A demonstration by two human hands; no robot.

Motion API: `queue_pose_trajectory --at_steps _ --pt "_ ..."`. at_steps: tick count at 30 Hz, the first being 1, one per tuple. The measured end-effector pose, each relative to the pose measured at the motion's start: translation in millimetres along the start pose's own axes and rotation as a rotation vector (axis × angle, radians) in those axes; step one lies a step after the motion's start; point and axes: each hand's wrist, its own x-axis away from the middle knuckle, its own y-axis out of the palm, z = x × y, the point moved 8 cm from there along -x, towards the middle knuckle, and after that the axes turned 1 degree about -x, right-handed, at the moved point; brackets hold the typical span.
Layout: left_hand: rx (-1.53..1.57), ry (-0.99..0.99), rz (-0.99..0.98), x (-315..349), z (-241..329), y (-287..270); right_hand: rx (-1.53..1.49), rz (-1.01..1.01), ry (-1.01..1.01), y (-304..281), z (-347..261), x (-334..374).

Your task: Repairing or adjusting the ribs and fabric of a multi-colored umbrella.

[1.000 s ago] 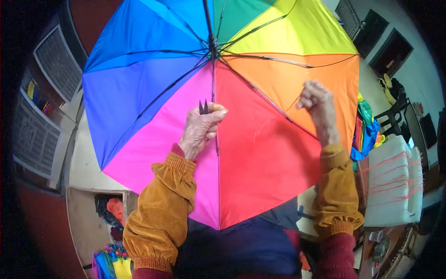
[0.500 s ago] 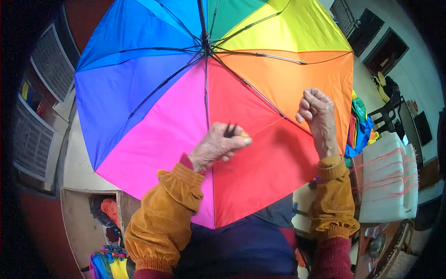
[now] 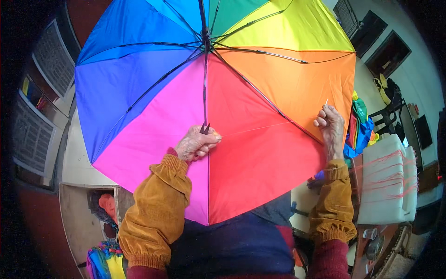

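Observation:
An open rainbow umbrella [image 3: 251, 158] spreads before me, its black ribs and shaft facing me. My left hand [image 3: 197, 143] is closed over the pink panel near the red seam. Dark pointed blades of small thread snips [image 3: 205, 129] stick up out of its grip; the rest of them is hidden. A fine pale thread [image 3: 255, 129] stretches from its fingertips across the red panel to a rib. Over the orange panel, my right hand [image 3: 331, 125] is closed in a pinch, a thin pale needle [image 3: 326, 102] jutting above its fingertips.
At right stands a white foam block [image 3: 388, 181] with reddish threads draped over it. Behind it lie folded colourful umbrellas [image 3: 362, 130]. An open wooden box [image 3: 88, 209] sits at lower left, with bundled rainbow cloth [image 3: 107, 260] beside it.
My left hand has moved left and slightly down, and my right hand has moved right and down. The thread between them is now longer and the needle shows above the right fingers.

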Motion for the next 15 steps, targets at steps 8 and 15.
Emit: queue_pose_trajectory --at_steps 8,15 --pt "-0.038 0.011 0.036 3 2 -1 -0.059 0.035 -0.025 -22 -2 -6" --pt "-0.025 0.001 -0.012 5 1 3 0.161 0.148 -0.235 -29 -19 -2"
